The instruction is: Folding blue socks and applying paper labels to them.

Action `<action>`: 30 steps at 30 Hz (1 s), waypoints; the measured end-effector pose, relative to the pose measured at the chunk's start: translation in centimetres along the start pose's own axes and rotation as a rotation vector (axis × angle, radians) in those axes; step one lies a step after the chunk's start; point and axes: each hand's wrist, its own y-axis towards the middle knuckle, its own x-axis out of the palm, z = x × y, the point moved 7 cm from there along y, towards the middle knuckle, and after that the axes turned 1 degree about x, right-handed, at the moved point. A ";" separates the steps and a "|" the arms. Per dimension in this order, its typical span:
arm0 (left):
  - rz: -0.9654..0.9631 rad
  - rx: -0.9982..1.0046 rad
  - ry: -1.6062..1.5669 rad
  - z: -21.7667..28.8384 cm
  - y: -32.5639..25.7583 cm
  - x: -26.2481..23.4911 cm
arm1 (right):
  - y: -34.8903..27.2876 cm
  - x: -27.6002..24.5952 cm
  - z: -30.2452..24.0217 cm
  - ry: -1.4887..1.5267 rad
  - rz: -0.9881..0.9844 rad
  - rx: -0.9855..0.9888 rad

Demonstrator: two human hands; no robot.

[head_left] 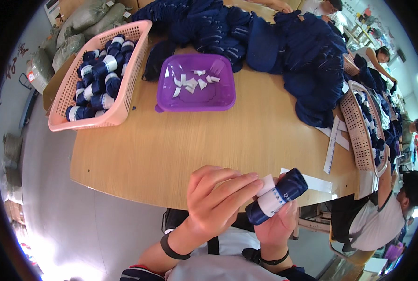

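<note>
A rolled bundle of navy cloth (295, 183) is held above the table's front edge, tilted up to the right. A white paper band (270, 203) with small blue print wraps its middle. My right hand (278, 225) grips the bundle from below and behind, its fingers partly hidden by the roll. My left hand (213, 196) is closed, fingertips pinching a loose white paper flap (266, 185) at the band's upper side. A purple plastic tray (196, 105) holding several white paper scraps (190, 84) stands farther off on the table.
A pink basket (120, 105) full of banded navy rolls stands at the left. Navy cloth pieces (312, 61) are heaped along the far side. Rulers (331, 145) and a white strip (319, 183) lie at the right, beside another basket (356, 126). Other people (382, 213) sit along the right.
</note>
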 end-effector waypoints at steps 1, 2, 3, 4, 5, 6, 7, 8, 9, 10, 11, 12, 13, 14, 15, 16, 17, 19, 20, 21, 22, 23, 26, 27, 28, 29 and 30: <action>0.006 0.017 -0.014 -0.1 0.0 -0.2 | 0.0 0.2 -0.1 -0.002 -0.006 -0.022; -0.025 0.031 -0.007 -0.3 0.1 -0.2 | 0.1 0.4 -0.2 -0.022 -0.028 -0.018; -0.055 0.050 -0.011 -0.4 0.1 0.1 | 0.2 0.5 -0.3 -0.047 -0.047 -0.025; -0.067 -0.032 -0.021 -0.2 0.5 -0.1 | 0.2 0.2 -0.1 -0.048 -0.052 -0.021; -0.058 0.000 -0.056 0.5 0.8 -0.5 | 0.3 -0.3 -0.1 -0.092 -0.096 -0.016; -0.106 -0.111 -0.093 -0.2 0.8 -0.7 | 0.3 0.4 -0.4 -0.159 -0.144 -0.062; -0.163 -0.224 -0.129 -0.9 0.6 -0.8 | 0.3 1.1 -0.4 -0.229 -0.183 -0.105; -0.167 -0.197 -0.161 -0.8 0.8 -1.5 | 0.2 2.0 -0.9 -0.322 -0.295 -0.172; -0.279 -0.211 -0.169 -1.1 0.7 -1.2 | 0.0 2.5 -1.5 -0.431 -0.389 -0.241; -0.394 -0.227 -0.166 -1.1 0.5 -0.7 | -0.1 2.8 -1.7 -0.454 -0.471 -0.228; -0.408 -0.206 -0.202 -0.5 0.6 -0.3 | 0.1 2.9 -2.0 -0.457 -0.566 -0.223; -0.419 -0.358 -0.238 -0.9 0.5 -0.6 | -0.1 3.2 -1.7 -0.442 -0.615 -0.172; -0.431 -0.513 -0.271 -1.4 0.2 -0.8 | -0.3 3.4 -1.4 -0.427 -0.664 -0.120; -0.506 -0.463 -0.281 -1.0 0.3 -0.9 | -0.5 3.4 -1.6 -0.427 -0.658 -0.132; -0.512 -0.457 -0.286 -0.7 -0.1 -0.6 | -0.9 3.3 -0.7 -0.347 -0.672 -0.006; -0.313 -0.519 -0.284 -0.6 -0.4 -0.9 | -1.3 3.2 -0.3 -0.274 -0.677 0.106; -0.113 -0.582 -0.281 -0.8 -1.1 -1.5 | -1.5 3.6 -0.5 -0.284 -0.667 0.085; -0.180 -0.461 -0.386 -0.6 -3.0 -0.7 | -0.6 3.2 -1.1 -0.132 -0.422 0.020; -0.227 -0.347 -0.477 -0.1 -3.7 -0.4 | -0.5 2.4 -0.8 -0.128 -0.315 0.054; -0.235 -0.346 -0.486 0.6 -3.5 0.0 | -0.4 2.3 -0.3 -0.107 -0.297 0.046; -0.217 -0.264 -0.380 2.2 -2.7 0.5 | -0.5 2.3 0.2 -0.060 -0.254 0.078; -0.197 -0.183 -0.272 3.4 -2.3 0.6 | -0.6 2.4 0.4 -0.012 -0.212 0.111; -0.258 -0.087 -0.208 4.2 -2.3 1.2 | -1.0 2.3 0.4 0.014 -0.164 0.136; -0.289 -0.043 -0.178 4.4 -2.4 1.4 | -1.0 2.0 0.3 0.019 -0.155 0.138; -0.300 -0.051 -0.175 4.2 -2.3 1.7 | -0.6 1.6 0.0 -0.022 -0.146 0.121; -0.332 0.037 -0.067 4.8 -2.4 1.9 | -0.4 1.3 0.0 -0.052 -0.137 0.129; -0.381 0.113 0.038 5.2 -2.6 1.9 | -0.2 1.2 0.1 -0.036 -0.120 0.117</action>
